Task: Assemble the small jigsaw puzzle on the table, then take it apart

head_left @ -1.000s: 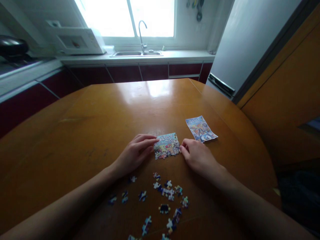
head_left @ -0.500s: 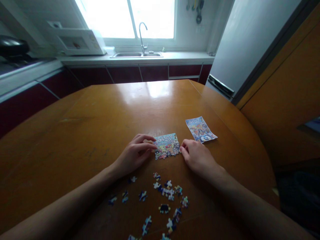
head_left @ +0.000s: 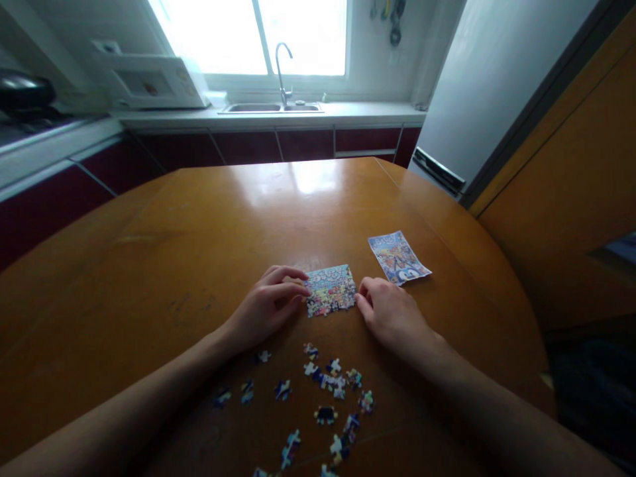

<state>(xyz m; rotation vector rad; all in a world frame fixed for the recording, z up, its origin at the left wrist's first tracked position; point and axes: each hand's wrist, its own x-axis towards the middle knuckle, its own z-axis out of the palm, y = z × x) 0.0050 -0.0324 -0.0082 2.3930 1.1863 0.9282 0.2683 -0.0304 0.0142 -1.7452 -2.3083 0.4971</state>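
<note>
A partly assembled colourful jigsaw (head_left: 330, 289) lies flat on the round wooden table (head_left: 209, 225). My left hand (head_left: 268, 305) rests at its left edge, fingers curled with the tips touching the puzzle. At the right edge sits my right hand (head_left: 390, 311), its fingers bent and pressed against that side. Both hands squeeze the puzzle block from either side. Several loose puzzle pieces (head_left: 328, 384) lie scattered on the table between my forearms, nearer to me.
A small printed picture card (head_left: 398, 256) lies to the right of the puzzle. Beyond the table are a kitchen counter with a sink (head_left: 271, 106), a microwave (head_left: 154, 81), and a grey fridge (head_left: 477, 86) at right. A wooden door (head_left: 571, 165) stands close on the right.
My left fingers have curled in from lying over the puzzle's left edge. The puzzle and my right hand have shifted slightly left.
</note>
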